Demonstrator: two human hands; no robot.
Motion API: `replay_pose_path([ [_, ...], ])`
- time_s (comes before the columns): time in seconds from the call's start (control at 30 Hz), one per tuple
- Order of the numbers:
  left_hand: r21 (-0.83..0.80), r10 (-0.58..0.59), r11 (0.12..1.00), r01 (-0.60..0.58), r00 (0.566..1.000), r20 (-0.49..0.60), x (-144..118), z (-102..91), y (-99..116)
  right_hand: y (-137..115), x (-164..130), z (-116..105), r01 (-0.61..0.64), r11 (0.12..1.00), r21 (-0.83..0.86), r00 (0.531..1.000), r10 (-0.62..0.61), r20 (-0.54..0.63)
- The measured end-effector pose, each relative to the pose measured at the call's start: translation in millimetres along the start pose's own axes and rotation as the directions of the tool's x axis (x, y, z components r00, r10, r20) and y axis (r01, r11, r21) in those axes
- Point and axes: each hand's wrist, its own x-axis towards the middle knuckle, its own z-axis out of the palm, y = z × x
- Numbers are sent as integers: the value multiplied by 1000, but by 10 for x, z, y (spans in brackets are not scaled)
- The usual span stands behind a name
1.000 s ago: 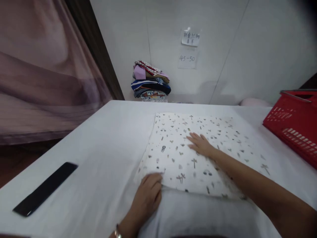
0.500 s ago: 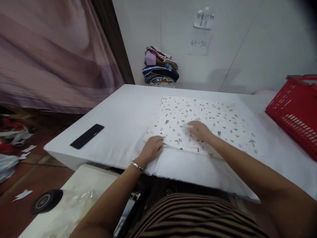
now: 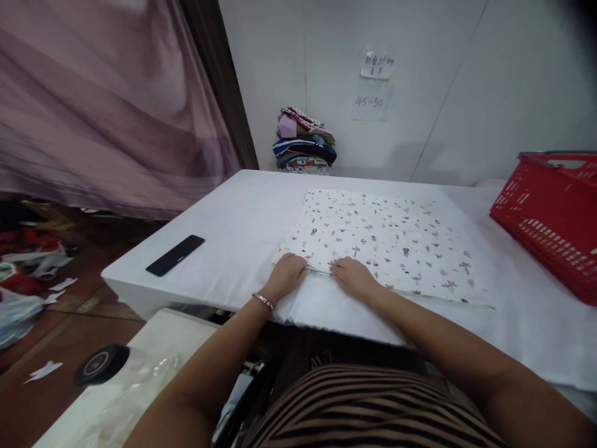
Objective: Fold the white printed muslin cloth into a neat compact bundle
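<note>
Patterned cloth lies flat, both hands, left and right, pinching its near edge

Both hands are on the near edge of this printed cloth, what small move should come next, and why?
Probably lift that near edge and fold it away toward the far edge. Left hand and right hand both rest on the near edge of the cloth, which lies flat on the table.

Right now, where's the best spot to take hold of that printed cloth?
Probably the printed cloth is best pinched along its near edge, coming from the person's side. It lies flat on the white table, so only edges lift, and the left hand and right hand already rest there.
</note>
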Motion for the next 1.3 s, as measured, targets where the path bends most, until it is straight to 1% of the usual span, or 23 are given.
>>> replay_pose_path([
  [0.13, 56, 47, 997, -48, 999, 19, 20, -11, -1, 31, 45, 56, -111, 986, 126, 994, 113, -8],
  [0.23, 95, 116, 988, -118, 993, 28, 51, -35, 52, 66, 82, 86, -151, 967, 207, 987, 158, -20],
  [0.37, 140, 177, 974, -176, 984, 8, 146, -44, 189, 67, 101, 74, -190, 951, 245, 980, 200, -16],
  [0.5, 139, 262, 954, -265, 964, 44, 255, 1, 293, 54, 96, 63, -197, 950, 243, 978, 207, -18],
  [0.67, 138, 288, 947, -291, 957, 40, 311, 40, 301, 67, 88, 87, -178, 955, 236, 982, 189, -22],
  [0.8, 125, 286, 949, -290, 957, 43, 324, 56, 290, 74, 92, 123, -156, 962, 223, 985, 170, -44],
  [0.93, 67, 290, 955, -290, 957, 16, 324, 105, 282, 66, 80, 136, -142, 969, 203, 986, 157, -60],
  [1.0, 14, 270, 963, -269, 963, -23, 313, 139, 271, 62, 58, 128, -98, 979, 181, 990, 115, -83],
  [1.1, -52, 238, 969, -242, 969, -73, 295, 183, 254, 53, 21, 113, -6, 994, 113, 994, 19, -111],
  [1.2, -79, 233, 968, -240, 968, -92, 289, 201, 247, 42, -4, 100, 18, 999, 40, 996, -14, -93],
  [1.3, -87, 222, 969, -230, 971, -89, 291, 202, 245, 44, -30, 76, 4, 999, 46, 998, -1, -59],
])
